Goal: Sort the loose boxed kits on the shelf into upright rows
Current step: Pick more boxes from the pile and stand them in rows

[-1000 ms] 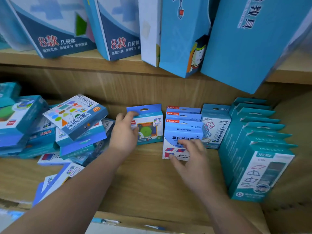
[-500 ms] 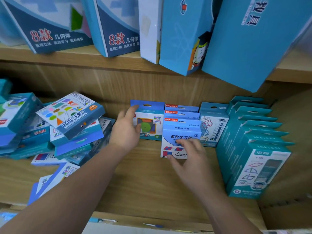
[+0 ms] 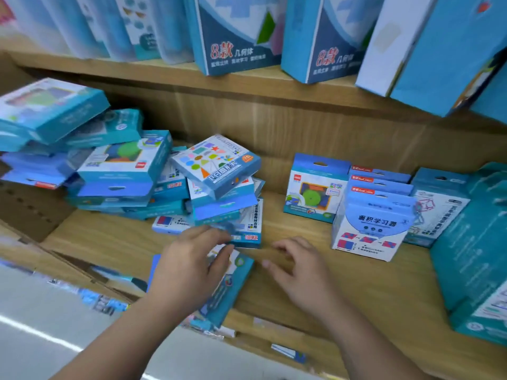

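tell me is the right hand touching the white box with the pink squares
Apart. The head view shows a strip of bare shelf between the right hand and the white box.

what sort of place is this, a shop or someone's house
Probably a shop or stockroom for learning supplies: a wooden shelf holds many duplicate boxed kits with hang-tab holes, and larger boxes line the shelf above.
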A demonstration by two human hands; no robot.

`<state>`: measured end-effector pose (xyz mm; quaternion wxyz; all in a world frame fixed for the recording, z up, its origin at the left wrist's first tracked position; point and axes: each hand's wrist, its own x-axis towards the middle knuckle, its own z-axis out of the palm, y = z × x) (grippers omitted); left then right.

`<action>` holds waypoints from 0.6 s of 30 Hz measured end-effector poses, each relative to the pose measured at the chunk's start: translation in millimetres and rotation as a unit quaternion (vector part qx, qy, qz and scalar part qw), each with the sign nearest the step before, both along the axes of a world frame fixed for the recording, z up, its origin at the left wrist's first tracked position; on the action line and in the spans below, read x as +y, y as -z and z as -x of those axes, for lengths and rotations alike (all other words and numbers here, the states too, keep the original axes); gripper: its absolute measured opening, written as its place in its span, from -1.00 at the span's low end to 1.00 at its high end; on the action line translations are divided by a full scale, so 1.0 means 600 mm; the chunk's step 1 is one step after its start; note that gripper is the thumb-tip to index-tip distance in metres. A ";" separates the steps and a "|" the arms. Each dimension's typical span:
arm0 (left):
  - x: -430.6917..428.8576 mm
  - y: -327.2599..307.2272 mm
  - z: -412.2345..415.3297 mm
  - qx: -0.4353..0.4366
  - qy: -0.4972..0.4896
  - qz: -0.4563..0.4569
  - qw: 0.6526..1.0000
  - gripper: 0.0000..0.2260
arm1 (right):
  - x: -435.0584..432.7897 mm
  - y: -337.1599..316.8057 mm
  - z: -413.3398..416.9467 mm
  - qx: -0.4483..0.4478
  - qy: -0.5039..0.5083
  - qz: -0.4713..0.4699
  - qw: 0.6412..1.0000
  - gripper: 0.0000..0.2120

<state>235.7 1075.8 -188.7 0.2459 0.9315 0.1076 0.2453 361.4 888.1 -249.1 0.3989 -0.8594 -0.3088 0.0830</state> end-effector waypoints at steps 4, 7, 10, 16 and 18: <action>0.062 0.018 0.062 0.106 -0.150 0.043 0.982 -0.72 | 0.066 -0.003 0.047 0.121 -0.009 -0.006 0.993 -0.56; 0.085 0.032 0.089 0.171 -0.128 0.081 0.973 -0.59 | 0.088 -0.003 0.072 0.175 0.000 -0.028 0.984 -0.76; 0.089 0.039 0.103 0.177 -0.061 0.096 0.977 -0.74 | 0.095 -0.006 0.083 0.224 0.030 -0.054 0.973 -0.80; 0.099 0.045 0.105 0.163 0.008 0.127 0.978 -0.77 | 0.089 -0.017 0.089 0.291 0.050 -0.054 0.954 -0.75; 0.103 0.044 0.107 0.164 0.037 0.143 0.975 -0.80 | 0.089 -0.026 0.098 0.342 0.029 -0.079 0.936 -0.86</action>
